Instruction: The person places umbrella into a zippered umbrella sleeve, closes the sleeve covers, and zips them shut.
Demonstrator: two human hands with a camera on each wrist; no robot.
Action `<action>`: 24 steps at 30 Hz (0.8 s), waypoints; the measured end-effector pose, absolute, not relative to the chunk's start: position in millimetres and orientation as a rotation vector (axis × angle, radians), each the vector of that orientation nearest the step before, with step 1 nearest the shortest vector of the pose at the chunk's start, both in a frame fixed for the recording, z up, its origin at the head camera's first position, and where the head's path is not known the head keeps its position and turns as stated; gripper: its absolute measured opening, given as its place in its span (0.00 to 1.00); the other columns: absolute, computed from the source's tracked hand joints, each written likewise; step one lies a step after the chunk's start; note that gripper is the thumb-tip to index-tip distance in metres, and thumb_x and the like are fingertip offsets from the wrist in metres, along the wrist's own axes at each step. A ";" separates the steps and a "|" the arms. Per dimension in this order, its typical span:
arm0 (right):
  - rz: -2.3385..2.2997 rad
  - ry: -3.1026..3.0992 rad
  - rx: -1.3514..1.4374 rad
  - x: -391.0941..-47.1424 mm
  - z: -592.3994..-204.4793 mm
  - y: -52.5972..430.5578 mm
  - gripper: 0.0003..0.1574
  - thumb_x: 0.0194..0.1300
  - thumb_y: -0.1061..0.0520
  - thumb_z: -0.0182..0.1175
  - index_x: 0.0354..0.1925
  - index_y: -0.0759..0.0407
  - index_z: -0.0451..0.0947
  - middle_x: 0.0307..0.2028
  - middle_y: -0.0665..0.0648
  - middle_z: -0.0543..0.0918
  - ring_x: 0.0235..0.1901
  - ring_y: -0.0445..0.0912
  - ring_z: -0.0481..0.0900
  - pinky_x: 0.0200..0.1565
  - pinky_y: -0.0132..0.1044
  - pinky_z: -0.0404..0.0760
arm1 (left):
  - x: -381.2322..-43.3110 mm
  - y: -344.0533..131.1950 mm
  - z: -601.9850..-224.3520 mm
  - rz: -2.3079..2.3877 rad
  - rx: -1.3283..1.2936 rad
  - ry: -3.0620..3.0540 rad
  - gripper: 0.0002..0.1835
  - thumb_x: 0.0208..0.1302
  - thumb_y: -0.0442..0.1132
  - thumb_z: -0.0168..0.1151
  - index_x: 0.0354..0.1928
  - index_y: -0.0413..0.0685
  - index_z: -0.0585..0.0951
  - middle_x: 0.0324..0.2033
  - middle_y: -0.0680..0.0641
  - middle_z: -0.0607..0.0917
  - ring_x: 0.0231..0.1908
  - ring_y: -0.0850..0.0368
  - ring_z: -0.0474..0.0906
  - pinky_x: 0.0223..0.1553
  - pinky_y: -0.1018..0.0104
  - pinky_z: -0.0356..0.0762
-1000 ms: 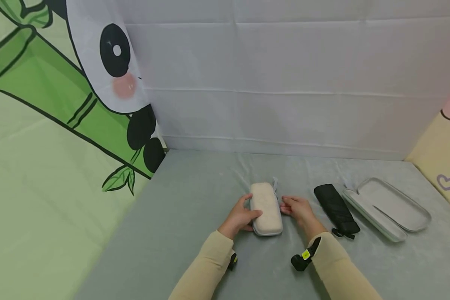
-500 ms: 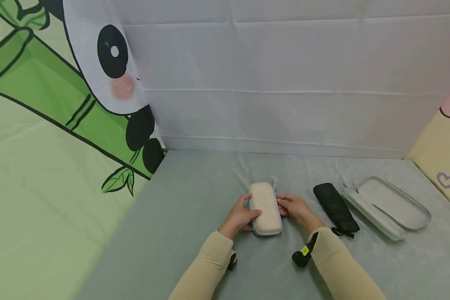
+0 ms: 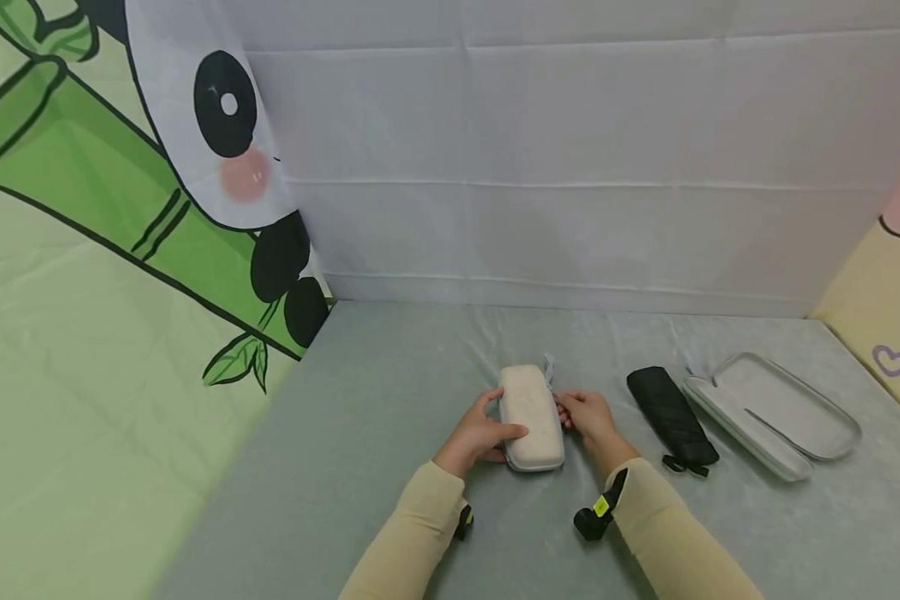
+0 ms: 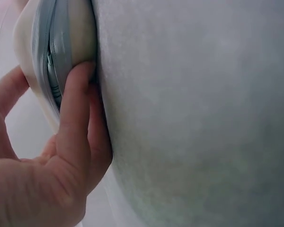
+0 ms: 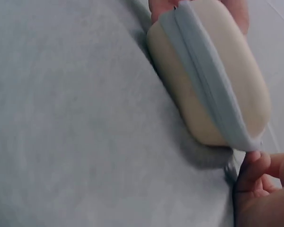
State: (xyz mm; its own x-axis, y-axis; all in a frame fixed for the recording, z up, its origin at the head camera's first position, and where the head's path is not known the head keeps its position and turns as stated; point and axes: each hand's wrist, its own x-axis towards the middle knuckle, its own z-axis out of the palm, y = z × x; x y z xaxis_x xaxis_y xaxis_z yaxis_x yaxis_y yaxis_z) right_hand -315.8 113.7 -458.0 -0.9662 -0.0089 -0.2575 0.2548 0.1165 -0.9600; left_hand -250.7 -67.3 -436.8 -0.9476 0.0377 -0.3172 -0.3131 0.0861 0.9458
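A cream zip case [image 3: 531,417] with a grey zipper band stands on the grey cloth. My left hand [image 3: 483,435] grips its left side, thumb on top and fingers down the side. In the left wrist view the zipper [image 4: 52,61] gapes on that side, with something dark inside. At the case's right edge my right hand [image 3: 587,417] pinches the zipper pull with thumb and finger, the pull itself mostly hidden by them. The right wrist view shows the zipper band [image 5: 208,85] closed along the near end. A thin grey strap [image 3: 549,367] sticks up at the far right corner.
Right of my right hand lies a folded black umbrella [image 3: 671,417] with a strap. Beyond it an open pale grey case [image 3: 750,429] lies flat, its lid [image 3: 795,408] spread to the right. A white cloth wall [image 3: 570,167] rises behind the table.
My right hand has moved left from beside the case onto its right edge, and its wrist has since swung slightly left. The left hand and the case stay nearly still.
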 end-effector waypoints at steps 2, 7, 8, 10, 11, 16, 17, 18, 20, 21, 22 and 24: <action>-1.987 2.166 0.284 -315.1 -458.5 112.7 0.14 0.68 0.64 0.52 0.45 0.77 0.73 0.21 0.51 0.75 0.18 0.37 0.71 0.20 0.25 0.70 | -250.2 -66.5 -436.8 1.936 -0.281 2.115 0.44 0.51 0.35 0.71 0.69 0.53 0.60 0.32 0.41 0.79 0.26 0.52 0.79 0.26 0.54 0.80; -2.015 2.177 0.341 -312.0 -457.2 110.9 0.13 0.67 0.64 0.53 0.43 0.77 0.74 0.19 0.51 0.75 0.17 0.37 0.71 0.19 0.25 0.70 | -248.2 -64.0 -435.8 1.906 -0.294 2.164 0.42 0.52 0.36 0.70 0.69 0.53 0.62 0.32 0.42 0.79 0.26 0.53 0.78 0.24 0.56 0.80; -2.015 2.183 0.344 -311.4 -457.1 110.6 0.13 0.67 0.64 0.53 0.43 0.77 0.74 0.19 0.51 0.75 0.17 0.37 0.71 0.19 0.25 0.70 | -248.0 -63.8 -435.7 1.897 -0.298 2.175 0.42 0.52 0.36 0.70 0.69 0.54 0.62 0.32 0.42 0.79 0.27 0.53 0.78 0.24 0.56 0.80; -2.017 2.191 0.358 -310.1 -456.9 110.1 0.13 0.67 0.64 0.54 0.43 0.77 0.73 0.20 0.51 0.76 0.18 0.37 0.72 0.20 0.25 0.72 | -247.5 -63.8 -435.6 1.883 -0.305 2.191 0.41 0.53 0.36 0.70 0.69 0.54 0.62 0.32 0.42 0.79 0.27 0.53 0.77 0.24 0.56 0.80; -2.023 2.189 0.360 -309.5 -457.1 110.0 0.13 0.67 0.64 0.54 0.43 0.77 0.73 0.20 0.51 0.76 0.18 0.37 0.72 0.20 0.25 0.73 | -247.4 -63.9 -435.7 1.878 -0.308 2.197 0.41 0.53 0.37 0.70 0.69 0.54 0.62 0.32 0.42 0.78 0.28 0.53 0.77 0.24 0.56 0.80; -2.039 2.200 0.361 -305.4 -457.1 109.6 0.15 0.67 0.65 0.55 0.45 0.79 0.72 0.22 0.53 0.77 0.19 0.37 0.74 0.22 0.25 0.76 | -246.9 -64.1 -435.9 1.868 -0.303 2.213 0.41 0.53 0.37 0.70 0.69 0.54 0.62 0.32 0.43 0.79 0.27 0.53 0.77 0.24 0.56 0.79; -2.031 2.211 0.360 -304.7 -456.8 109.4 0.14 0.67 0.65 0.55 0.45 0.79 0.73 0.22 0.53 0.77 0.19 0.37 0.74 0.22 0.25 0.76 | -246.8 -64.0 -435.7 1.868 -0.301 2.216 0.41 0.52 0.37 0.70 0.69 0.54 0.62 0.32 0.43 0.79 0.26 0.53 0.76 0.24 0.56 0.79; -2.025 2.221 0.355 -304.1 -456.6 109.4 0.15 0.67 0.65 0.55 0.45 0.79 0.73 0.22 0.53 0.77 0.19 0.37 0.74 0.22 0.25 0.76 | -246.7 -63.9 -435.5 1.869 -0.300 2.217 0.41 0.52 0.37 0.70 0.69 0.54 0.63 0.31 0.43 0.79 0.26 0.53 0.76 0.23 0.56 0.79; -2.014 2.237 0.344 -303.5 -456.2 109.5 0.15 0.67 0.65 0.55 0.44 0.80 0.73 0.22 0.54 0.77 0.19 0.36 0.75 0.23 0.25 0.76 | -246.7 -63.8 -435.1 1.871 -0.299 2.220 0.41 0.52 0.37 0.70 0.69 0.54 0.63 0.31 0.43 0.78 0.25 0.54 0.76 0.23 0.57 0.79; -2.009 2.243 0.340 -303.4 -456.1 109.6 0.15 0.67 0.65 0.55 0.44 0.80 0.73 0.22 0.54 0.77 0.20 0.36 0.75 0.23 0.25 0.77 | -246.6 -63.8 -434.8 1.872 -0.299 2.221 0.41 0.52 0.37 0.70 0.69 0.54 0.63 0.31 0.43 0.78 0.25 0.54 0.76 0.22 0.57 0.79; -2.003 2.249 0.337 -303.3 -455.8 109.6 0.15 0.67 0.65 0.54 0.44 0.80 0.73 0.23 0.54 0.78 0.20 0.36 0.75 0.23 0.25 0.77 | -246.5 -63.8 -434.6 1.873 -0.300 2.222 0.41 0.52 0.36 0.70 0.69 0.54 0.63 0.31 0.43 0.78 0.25 0.54 0.76 0.22 0.57 0.79; -1.992 2.255 0.339 -303.2 -455.2 109.7 0.15 0.67 0.65 0.55 0.44 0.80 0.73 0.23 0.54 0.78 0.20 0.36 0.75 0.23 0.25 0.77 | -246.5 -63.8 -434.3 1.875 -0.298 2.223 0.41 0.52 0.36 0.70 0.69 0.54 0.63 0.31 0.43 0.78 0.26 0.54 0.76 0.22 0.57 0.79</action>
